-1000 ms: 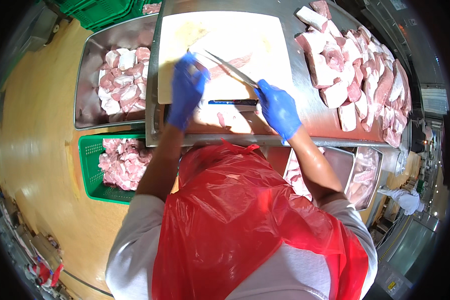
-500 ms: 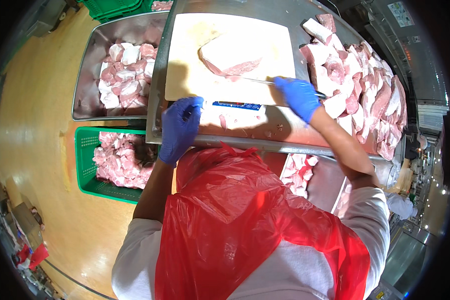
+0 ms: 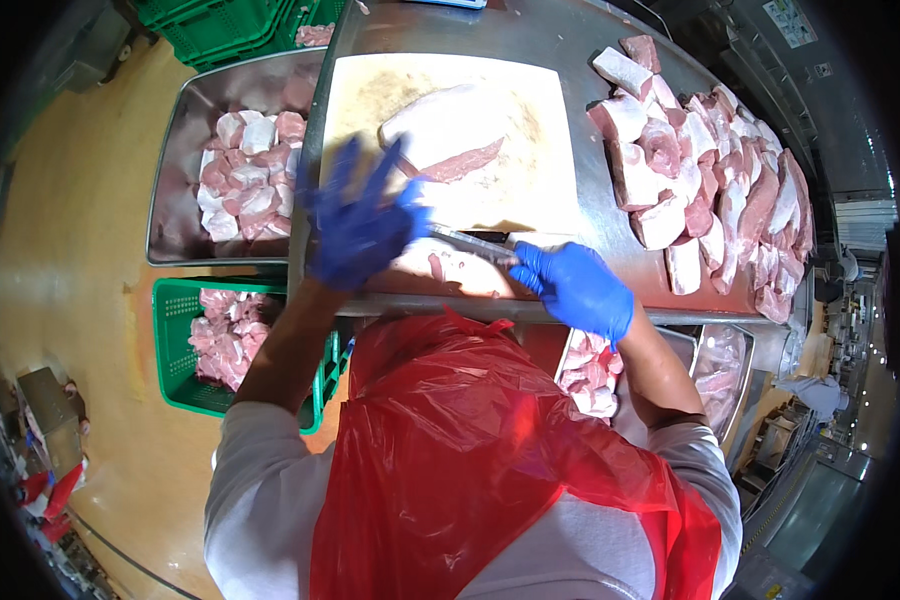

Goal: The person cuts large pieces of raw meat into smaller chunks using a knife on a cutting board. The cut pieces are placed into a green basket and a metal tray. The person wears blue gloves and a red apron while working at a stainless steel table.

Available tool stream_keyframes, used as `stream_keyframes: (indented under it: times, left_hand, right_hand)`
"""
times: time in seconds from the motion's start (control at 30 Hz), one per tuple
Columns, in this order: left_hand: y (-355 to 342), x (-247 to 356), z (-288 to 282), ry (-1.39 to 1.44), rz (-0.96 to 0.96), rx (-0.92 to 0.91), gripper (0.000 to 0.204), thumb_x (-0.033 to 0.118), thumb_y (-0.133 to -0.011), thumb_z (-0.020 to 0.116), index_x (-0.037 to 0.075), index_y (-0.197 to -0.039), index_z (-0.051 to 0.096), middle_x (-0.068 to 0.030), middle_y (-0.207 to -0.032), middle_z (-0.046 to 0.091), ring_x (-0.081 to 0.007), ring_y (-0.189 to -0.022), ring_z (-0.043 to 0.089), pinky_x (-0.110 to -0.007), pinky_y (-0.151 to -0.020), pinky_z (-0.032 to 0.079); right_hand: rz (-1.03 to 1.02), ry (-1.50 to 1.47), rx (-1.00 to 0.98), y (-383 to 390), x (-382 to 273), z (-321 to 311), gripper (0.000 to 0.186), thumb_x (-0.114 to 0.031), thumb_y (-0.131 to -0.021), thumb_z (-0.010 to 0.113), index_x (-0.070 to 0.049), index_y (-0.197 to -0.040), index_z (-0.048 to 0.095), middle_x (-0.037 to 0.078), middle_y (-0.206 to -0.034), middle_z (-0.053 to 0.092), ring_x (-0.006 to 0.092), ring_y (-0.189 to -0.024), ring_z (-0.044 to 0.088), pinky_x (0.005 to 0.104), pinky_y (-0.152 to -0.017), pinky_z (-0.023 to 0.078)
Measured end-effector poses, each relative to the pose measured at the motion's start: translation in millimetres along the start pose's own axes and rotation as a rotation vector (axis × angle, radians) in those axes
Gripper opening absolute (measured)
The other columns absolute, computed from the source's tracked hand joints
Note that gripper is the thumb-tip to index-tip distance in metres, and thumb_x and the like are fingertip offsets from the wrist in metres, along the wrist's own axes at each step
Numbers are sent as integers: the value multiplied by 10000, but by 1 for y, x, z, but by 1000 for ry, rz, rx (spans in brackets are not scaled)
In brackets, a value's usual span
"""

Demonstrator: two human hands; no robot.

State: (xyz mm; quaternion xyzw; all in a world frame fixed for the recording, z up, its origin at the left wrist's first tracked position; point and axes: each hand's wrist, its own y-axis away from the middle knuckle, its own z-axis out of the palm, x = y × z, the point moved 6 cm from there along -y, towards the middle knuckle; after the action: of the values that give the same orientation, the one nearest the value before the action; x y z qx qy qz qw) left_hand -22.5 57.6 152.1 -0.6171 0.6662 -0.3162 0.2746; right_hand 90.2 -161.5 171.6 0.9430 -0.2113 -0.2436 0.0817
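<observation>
A thick slab of raw meat [image 3: 455,125], pale fat on top and a pink cut side toward me, lies on the white cutting board [image 3: 540,195]. My left hand [image 3: 360,225], in a blue glove, hovers by the board's near left corner with its fingers spread; motion smears it a little, and nothing shows in it. In my blue-gloved right hand [image 3: 580,290] is a knife [image 3: 470,245], gripped in front of the board's near edge. Its blade points left toward my left hand, apart from the slab.
A large pile of meat pieces [image 3: 710,170] covers the right of the steel table [image 3: 590,75]. A steel tub [image 3: 175,190] and a green crate [image 3: 175,345], both with cut meat, stand at the left. Another meat container [image 3: 725,365] sits below the near right edge.
My right hand has drawn the knife back toward me, off the board's edge. My left hand has spread its fingers. The scale display by the board's near edge no longer shows.
</observation>
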Motion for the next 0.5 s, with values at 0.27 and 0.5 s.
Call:
stream_keyframes:
  times: [0.27, 0.5]
  left_hand:
    - [284, -167, -127, -493, -1104, -432, 384, 246, -986, 568, -47, -1233, 589, -303, -1312, 563, -461, -1107, 593, -527, -942, 475]
    - [412, -98, -140, -156, -1391, -744, 487, 220, -894, 589, 41, -1348, 590, -330, -1150, 641, -477, -1071, 627, -517, -927, 508]
  right_hand:
    - [142, -1040, 253, -43, 81, -2, 324, -304, -1055, 531, -6, -999, 643, 111, -868, 703, 252, -862, 690, 427, -727, 549]
    - [231, -1815, 484, -154, 72, 7, 297, -273, -1028, 554, 19, -1008, 610, 213, -963, 657, 393, -882, 674, 577, -894, 571]
